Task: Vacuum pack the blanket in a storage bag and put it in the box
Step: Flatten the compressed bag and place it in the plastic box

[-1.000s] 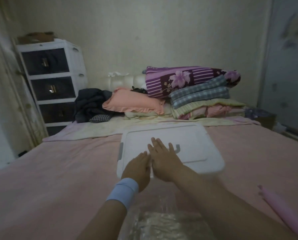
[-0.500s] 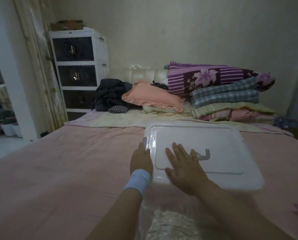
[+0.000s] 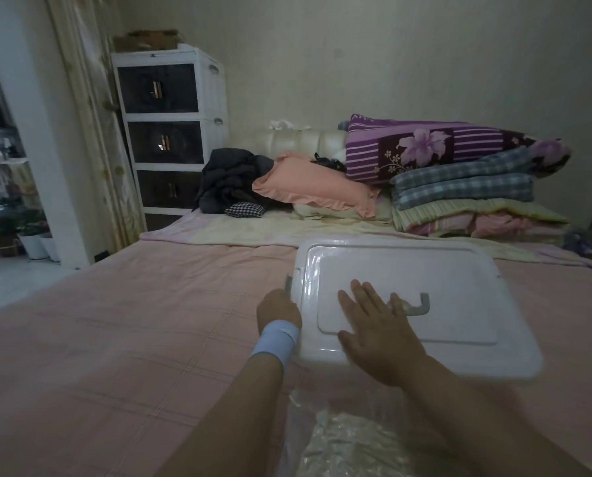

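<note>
Pink sheeting covers the bed (image 3: 115,339), where a white box (image 3: 459,287) is set crosswise, closed, its contents hidden. The right hand (image 3: 380,332) is laid flat on its top. The left hand (image 3: 277,309) is held at the grey side latch (image 3: 289,283), and whether it grips cannot be told. Nearer, a pale blanket (image 3: 356,452) is held in the clear storage bag (image 3: 308,407).

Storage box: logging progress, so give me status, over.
Left hand at grey side latch, grip hidden. Right hand flat on white lid. Lid closed, in the way; bagged blanket outside, this side of it.

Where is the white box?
In the head view, the white box sits centre-right on the pink bed, under the right hand, left hand at its left edge.
</note>
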The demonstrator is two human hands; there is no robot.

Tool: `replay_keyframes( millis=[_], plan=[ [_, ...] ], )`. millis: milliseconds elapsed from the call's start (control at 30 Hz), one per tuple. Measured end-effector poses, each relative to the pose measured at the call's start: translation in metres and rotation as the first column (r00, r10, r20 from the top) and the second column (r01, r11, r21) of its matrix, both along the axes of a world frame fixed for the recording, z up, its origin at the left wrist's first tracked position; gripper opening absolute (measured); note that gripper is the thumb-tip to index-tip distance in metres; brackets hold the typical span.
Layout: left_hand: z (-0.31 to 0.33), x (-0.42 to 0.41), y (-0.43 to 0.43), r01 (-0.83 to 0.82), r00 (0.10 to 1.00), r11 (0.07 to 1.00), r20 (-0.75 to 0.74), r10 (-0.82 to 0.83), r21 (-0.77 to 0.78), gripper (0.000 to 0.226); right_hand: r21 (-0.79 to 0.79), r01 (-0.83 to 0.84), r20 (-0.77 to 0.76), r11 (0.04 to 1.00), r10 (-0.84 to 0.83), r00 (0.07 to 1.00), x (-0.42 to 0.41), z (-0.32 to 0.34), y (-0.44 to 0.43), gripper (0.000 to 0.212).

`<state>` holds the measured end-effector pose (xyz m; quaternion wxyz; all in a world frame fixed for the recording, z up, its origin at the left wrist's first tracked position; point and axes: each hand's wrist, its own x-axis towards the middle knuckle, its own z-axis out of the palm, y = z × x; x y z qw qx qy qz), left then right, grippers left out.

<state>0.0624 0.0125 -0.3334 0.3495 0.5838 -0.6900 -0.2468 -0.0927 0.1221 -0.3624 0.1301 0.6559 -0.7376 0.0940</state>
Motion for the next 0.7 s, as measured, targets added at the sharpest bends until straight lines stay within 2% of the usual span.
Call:
replay_keyframes(
  millis=[100, 167, 233, 300, 367, 467, 567, 633, 700],
  plan=[
    [0.002, -0.002, 0.002, 0.052, 0.999, 0.993, 0.003, -0.052, -0.106, 0.039, 0.003, 0.005, 0.007, 1.000, -0.005, 1.000, -0.001, 0.001, 0.000, 0.083],
    [0.002, -0.005, 0.007, 0.119, 0.992, 0.979, 0.059, -0.110, -0.165, 0.045, 0.004, 0.008, 0.018, 1.000, -0.008, 1.000, -0.003, 0.003, -0.002, 0.086],
    [-0.001, -0.006, 0.008, 0.214, 0.974, 0.974, 0.095, -0.207, -0.071, 0.049, 0.021, 0.009, 0.024, 1.000, -0.009, 1.000, -0.004, 0.005, -0.004, 0.087],
    [-0.003, -0.004, 0.009, 0.276, 0.951, 0.960, 0.134, -0.280, 0.042, 0.069, 0.042, 0.010, 0.032, 0.999, -0.012, 0.999, -0.004, 0.008, -0.006, 0.090],
    [-0.002, -0.004, 0.009, 0.289, 0.916, 0.955, 0.272, -0.295, 0.062, 0.079, 0.073, 0.006, 0.034, 0.997, -0.009, 0.999, -0.005, 0.011, -0.009, 0.089],
    [0.008, -0.011, 0.016, 0.285, 0.831, 0.958, 0.508, -0.227, -0.037, 0.077, 0.108, 0.002, 0.069, 0.994, -0.010, 0.998, -0.009, 0.019, -0.009, 0.076],
    [0.025, -0.028, 0.029, 0.431, 0.722, 0.887, 0.653, -0.226, -0.169, 0.062, 0.099, 0.026, 0.131, 0.995, -0.039, 0.991, -0.016, 0.028, 0.000, 0.078],
    [0.032, -0.039, 0.038, 0.487, 0.653, 0.868, 0.701, -0.286, -0.100, 0.055, 0.120, 0.052, 0.112, 0.991, -0.066, 0.992, -0.022, 0.035, 0.006, 0.077],
    [0.036, -0.047, 0.040, 0.456, 0.639, 0.890, 0.699, -0.320, -0.009, 0.060, 0.146, 0.067, 0.078, 0.987, -0.080, 0.994, -0.031, 0.042, 0.016, 0.074]
  ],
)
